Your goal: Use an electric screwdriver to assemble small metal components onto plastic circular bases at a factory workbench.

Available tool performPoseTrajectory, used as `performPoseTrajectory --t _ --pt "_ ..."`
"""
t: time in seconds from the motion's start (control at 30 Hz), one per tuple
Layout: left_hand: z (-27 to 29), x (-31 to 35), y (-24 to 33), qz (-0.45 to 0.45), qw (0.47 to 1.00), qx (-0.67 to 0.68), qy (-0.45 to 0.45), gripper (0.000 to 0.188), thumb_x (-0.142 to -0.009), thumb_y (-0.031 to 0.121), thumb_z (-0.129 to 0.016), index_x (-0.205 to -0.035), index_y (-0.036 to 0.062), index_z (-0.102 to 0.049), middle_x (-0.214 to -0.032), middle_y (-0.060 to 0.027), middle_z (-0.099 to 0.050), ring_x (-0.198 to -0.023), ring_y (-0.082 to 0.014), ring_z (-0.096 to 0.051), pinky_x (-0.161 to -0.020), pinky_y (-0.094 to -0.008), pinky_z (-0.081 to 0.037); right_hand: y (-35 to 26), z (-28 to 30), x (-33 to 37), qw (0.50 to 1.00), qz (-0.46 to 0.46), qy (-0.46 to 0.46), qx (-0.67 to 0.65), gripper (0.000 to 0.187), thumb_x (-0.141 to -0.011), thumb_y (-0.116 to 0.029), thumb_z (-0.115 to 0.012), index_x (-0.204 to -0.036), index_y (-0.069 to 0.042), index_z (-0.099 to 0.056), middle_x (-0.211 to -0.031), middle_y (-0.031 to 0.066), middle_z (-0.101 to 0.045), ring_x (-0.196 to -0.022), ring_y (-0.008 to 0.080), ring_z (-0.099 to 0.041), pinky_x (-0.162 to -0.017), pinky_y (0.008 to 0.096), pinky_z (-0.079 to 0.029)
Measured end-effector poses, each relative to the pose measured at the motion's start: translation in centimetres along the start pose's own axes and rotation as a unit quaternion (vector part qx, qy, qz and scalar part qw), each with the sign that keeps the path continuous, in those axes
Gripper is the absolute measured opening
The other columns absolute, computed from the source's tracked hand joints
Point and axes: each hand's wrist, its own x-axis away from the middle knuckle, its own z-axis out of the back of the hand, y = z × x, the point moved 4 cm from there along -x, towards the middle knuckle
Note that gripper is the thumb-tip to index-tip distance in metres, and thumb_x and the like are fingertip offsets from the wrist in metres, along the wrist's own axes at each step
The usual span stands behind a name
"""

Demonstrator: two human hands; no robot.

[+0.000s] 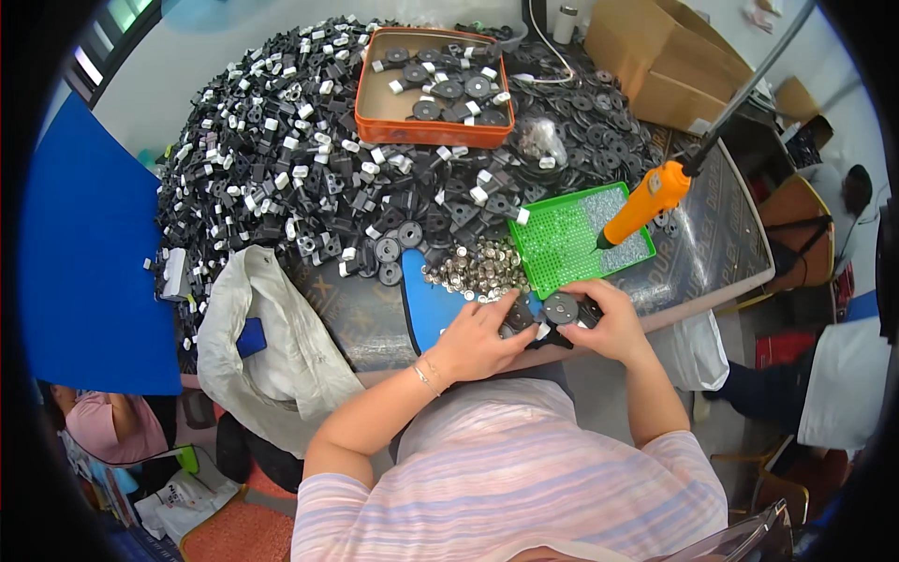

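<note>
At the table's near edge, my right hand grips a black round plastic part between thumb and fingers. Just to its left, my left hand is closed around another black part; a small white piece shows by its thumb. Both parts are partly covered by my fingers. Beyond my left hand lies a heap of small silvery metal pieces on a blue mat. A green perforated tray with tiny silvery bits sits beyond my right hand, under a hanging orange electric screwdriver.
A large pile of black parts with white ends covers the far left. An orange-rimmed tin stands in it, holding similar parts. Black discs and a cardboard box lie far right. A whitish sack hangs at the near left edge.
</note>
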Motion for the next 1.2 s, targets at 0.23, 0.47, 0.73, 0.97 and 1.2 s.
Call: performPoseTrajectory --t 0.23,0.47,0.73,0.97,1.2 --pt "8.0 -4.2 -8.0 0.078 0.975 -0.024 0.205 0.047 -0.067 0.013 -0.07 -0.113 0.0137 -0.059 -0.124 -0.0282 -0.042 -0.099 -0.0415 -0.053 -0.083 -0.0444 -0.045 -4.9 -1.8 -18.1 0.945 0.004 0.111 -0.307 0.043 -0.077 -0.018 -0.071 -0.113 -0.002 -0.054 -0.1 0.005 -0.059 -0.09 0.0114 -0.055 -0.077 0.0262 -0.045" --pt "15.1 -14.4 -18.3 0.116 0.954 -0.136 0.24 0.06 -0.075 0.042 -0.07 -0.126 0.0148 -0.052 -0.138 -0.0371 -0.024 -0.127 -0.0488 -0.029 -0.103 -0.0498 -0.03 -5.4 -0.1 -23.6 0.906 0.133 0.344 -0.209 0.051 -0.078 -0.028 -0.068 -0.116 0.003 -0.053 -0.108 0.017 -0.057 -0.099 0.0247 -0.056 -0.084 0.0324 -0.045" --pt "11.9 -6.3 -19.0 0.328 0.918 -0.198 0.099 0.058 -0.076 0.03 -0.07 -0.127 0.0147 -0.047 -0.146 -0.0216 -0.018 -0.137 -0.0371 -0.015 -0.1 -0.0655 -0.019 -3.2 -9.7 -5.7 0.967 0.223 -0.105 0.066 0.037 -0.072 -0.026 -0.073 -0.102 -0.008 -0.061 -0.105 0.01 -0.057 -0.101 0.0298 -0.053 -0.086 0.0389 -0.045" --pt "10.0 0.8 -15.3 0.352 0.921 -0.166 0.025 0.049 -0.071 0.018 -0.073 -0.116 0.011 -0.055 -0.144 -0.0191 -0.025 -0.136 -0.0353 -0.018 -0.103 -0.0611 -0.016 -2.8 -12.7 -3.7 0.932 0.29 -0.155 0.152 0.031 -0.072 -0.017 -0.069 -0.102 -0.01 -0.062 -0.106 0.0066 -0.057 -0.101 0.0268 -0.052 -0.084 0.0393 -0.045" --pt "7.8 7.1 -14.5 0.478 0.87 -0.119 -0.025 0.075 -0.065 0.029 -0.078 -0.13 0.0128 -0.044 -0.148 -0.0186 -0.014 -0.138 -0.0355 -0.01 -0.102 -0.0632 -0.017 -10.4 -3.5 -16.2 0.924 0.333 0.145 0.123 0.05 -0.072 -0.018 -0.072 -0.118 -0.009 -0.055 -0.124 0.0123 -0.053 -0.118 0.0315 -0.045 -0.1 0.0397 -0.037"
